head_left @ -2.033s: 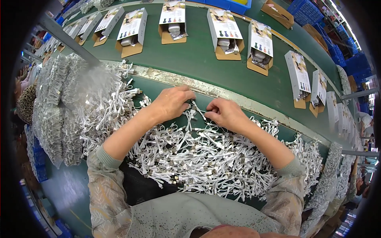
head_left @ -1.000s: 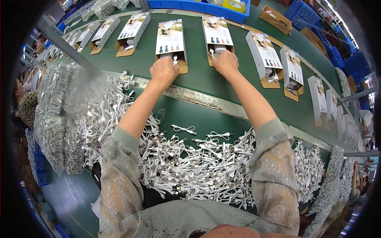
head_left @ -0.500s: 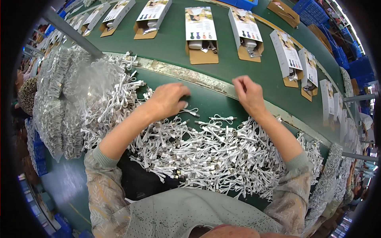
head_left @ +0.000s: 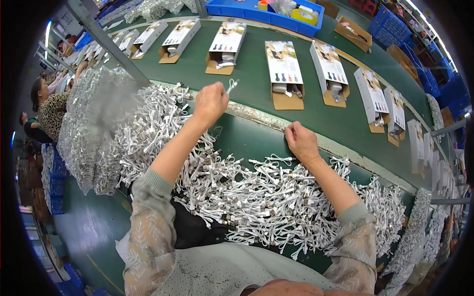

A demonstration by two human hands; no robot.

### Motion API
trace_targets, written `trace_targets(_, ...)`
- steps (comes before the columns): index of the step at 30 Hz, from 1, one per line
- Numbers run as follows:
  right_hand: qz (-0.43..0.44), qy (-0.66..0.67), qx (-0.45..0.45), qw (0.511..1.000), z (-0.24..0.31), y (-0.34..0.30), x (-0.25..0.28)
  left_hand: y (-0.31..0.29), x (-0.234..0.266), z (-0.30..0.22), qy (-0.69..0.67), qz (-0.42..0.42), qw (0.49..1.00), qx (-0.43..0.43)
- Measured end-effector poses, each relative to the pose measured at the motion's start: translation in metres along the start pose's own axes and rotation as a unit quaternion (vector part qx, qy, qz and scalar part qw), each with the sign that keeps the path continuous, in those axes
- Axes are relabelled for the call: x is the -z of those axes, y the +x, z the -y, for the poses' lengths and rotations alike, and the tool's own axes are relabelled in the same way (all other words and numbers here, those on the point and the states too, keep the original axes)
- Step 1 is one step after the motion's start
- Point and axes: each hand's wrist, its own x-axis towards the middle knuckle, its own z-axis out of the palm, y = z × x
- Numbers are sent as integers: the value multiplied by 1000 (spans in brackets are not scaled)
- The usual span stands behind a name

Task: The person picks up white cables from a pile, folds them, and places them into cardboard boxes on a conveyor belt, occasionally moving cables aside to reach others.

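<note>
A short white USB cable point(head_left: 231, 86) sticks out from the closed fingers of my left hand point(head_left: 211, 104), which is raised over the metal rail point(head_left: 256, 114) beside the conveyor. My right hand point(head_left: 302, 143) is curled at the near side of the rail, its fingers pressed together; whatever they may hold is hidden. Between my forearms spreads a big heap of white cables point(head_left: 266, 197) on the green table. Beyond the left hand, an open-ended white box point(head_left: 227, 43) lies on the green conveyor point(head_left: 252, 74), with white and silvery contents showing at its brown flap.
More open boxes point(head_left: 285, 66) line the conveyor on both sides. Bundles of bagged cables point(head_left: 94, 133) stand at the left, by a grey post point(head_left: 106, 42). A blue tray point(head_left: 261, 18) sits past the conveyor. Another person point(head_left: 49, 106) is at far left.
My left hand has moved up toward the rail and now shows a cable in its fingers. My right hand is slightly lower in view. The boxes appear shifted rightward and down as the view changed.
</note>
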Motion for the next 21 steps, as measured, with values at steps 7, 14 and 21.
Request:
trace_targets(7, 6, 3, 6, 1000, 7, 2, -4, 92, -42, 32, 34, -17, 990, 137)
trace_targets(14, -15, 39, -12, 999, -9, -2, 4, 53, -59, -23, -114, 76, 988, -75)
trace_targets(21, -50, -282, -59, 956, -27, -32, 116, -54, -3, -91, -79, 363, 895, -246)
